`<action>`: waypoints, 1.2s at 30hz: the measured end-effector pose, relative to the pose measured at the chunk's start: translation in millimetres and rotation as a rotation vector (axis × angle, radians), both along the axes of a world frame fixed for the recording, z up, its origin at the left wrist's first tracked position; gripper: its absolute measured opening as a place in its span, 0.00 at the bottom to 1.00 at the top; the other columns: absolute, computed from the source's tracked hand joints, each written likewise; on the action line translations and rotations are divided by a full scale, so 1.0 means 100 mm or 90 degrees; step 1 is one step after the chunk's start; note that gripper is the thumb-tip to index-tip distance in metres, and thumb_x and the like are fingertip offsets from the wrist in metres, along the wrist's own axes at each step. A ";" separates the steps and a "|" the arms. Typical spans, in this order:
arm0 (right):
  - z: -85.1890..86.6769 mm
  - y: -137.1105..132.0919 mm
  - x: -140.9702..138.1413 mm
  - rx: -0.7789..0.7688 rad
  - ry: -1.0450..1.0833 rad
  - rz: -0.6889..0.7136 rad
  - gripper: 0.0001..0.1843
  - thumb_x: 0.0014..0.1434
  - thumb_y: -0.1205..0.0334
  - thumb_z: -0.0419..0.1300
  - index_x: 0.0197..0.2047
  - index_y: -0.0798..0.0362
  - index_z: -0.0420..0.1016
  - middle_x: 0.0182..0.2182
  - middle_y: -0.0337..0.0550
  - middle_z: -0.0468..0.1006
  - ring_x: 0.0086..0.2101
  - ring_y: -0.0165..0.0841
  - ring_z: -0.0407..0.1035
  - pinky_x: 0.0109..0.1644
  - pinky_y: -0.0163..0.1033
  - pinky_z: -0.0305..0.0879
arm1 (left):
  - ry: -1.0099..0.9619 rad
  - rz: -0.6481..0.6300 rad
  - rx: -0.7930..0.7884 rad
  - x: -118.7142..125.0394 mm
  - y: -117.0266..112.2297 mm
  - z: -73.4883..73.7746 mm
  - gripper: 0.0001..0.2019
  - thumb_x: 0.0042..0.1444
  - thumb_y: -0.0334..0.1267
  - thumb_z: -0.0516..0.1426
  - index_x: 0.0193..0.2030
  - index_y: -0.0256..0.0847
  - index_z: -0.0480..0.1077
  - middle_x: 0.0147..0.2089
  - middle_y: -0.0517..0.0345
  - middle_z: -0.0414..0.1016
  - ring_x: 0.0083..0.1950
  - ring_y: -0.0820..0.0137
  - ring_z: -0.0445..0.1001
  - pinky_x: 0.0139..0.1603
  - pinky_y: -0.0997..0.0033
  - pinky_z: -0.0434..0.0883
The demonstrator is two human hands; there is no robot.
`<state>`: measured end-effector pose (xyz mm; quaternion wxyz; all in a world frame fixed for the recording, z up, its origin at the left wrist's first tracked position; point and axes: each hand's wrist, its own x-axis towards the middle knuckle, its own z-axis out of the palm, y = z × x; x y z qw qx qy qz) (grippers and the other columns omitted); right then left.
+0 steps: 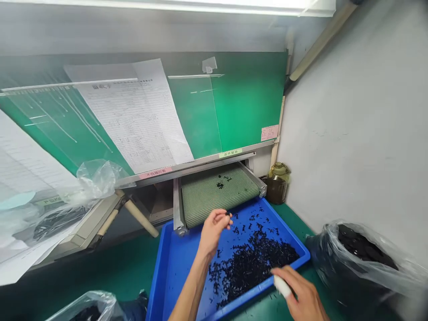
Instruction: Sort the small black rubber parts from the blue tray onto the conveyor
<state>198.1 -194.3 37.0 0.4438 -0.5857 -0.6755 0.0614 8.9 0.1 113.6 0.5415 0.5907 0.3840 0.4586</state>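
Observation:
My left hand (213, 228) is raised over the far part of a blue tray (174, 272), just below the end of a green conveyor belt (203, 200). Its thumb and fingers pinch a small black part (228, 214). My right hand (299, 292) is at the tray's near right rim, a white cover (282, 286) on one digit. Its thumb and index finger come close together, and whatever they hold is too small to make out. A dark heap of small black parts (254, 263) spreads over the tray's right side. Several black pieces (220, 185) lie on the belt.
A plastic-lined bag of black pieces (361, 249) stands at the right by the wall. Another clear bag (96, 305) is at the lower left. Behind the tray is a lidded jar (278, 183) of dark liquid. A green board (247, 107) with papers hangs above the belt.

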 end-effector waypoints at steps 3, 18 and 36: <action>0.48 0.12 -0.16 0.000 -0.008 0.004 0.24 0.54 0.74 0.46 0.49 0.45 0.69 0.39 0.41 0.77 0.38 0.31 0.73 0.41 0.33 0.71 | -0.182 -0.059 -0.140 -0.04 -0.71 -0.01 0.15 0.48 0.38 0.64 0.41 0.37 0.68 0.37 0.54 0.75 0.33 0.73 0.73 0.33 0.74 0.69; 1.03 -0.35 -0.72 0.048 -0.138 0.076 0.23 0.56 0.77 0.42 0.48 0.51 0.67 0.33 0.44 0.73 0.34 0.32 0.69 0.36 0.36 0.67 | -0.306 -0.112 -0.227 -0.34 -1.75 0.18 0.16 0.46 0.38 0.66 0.41 0.37 0.70 0.36 0.55 0.73 0.34 0.70 0.74 0.37 0.70 0.70; 1.23 -0.50 -0.82 0.071 -0.280 0.128 0.23 0.50 0.81 0.43 0.44 0.54 0.68 0.29 0.43 0.70 0.32 0.33 0.65 0.35 0.37 0.64 | -0.172 -0.102 -0.186 -0.58 -1.96 0.27 0.10 0.47 0.38 0.63 0.36 0.37 0.73 0.30 0.58 0.74 0.32 0.71 0.73 0.36 0.72 0.69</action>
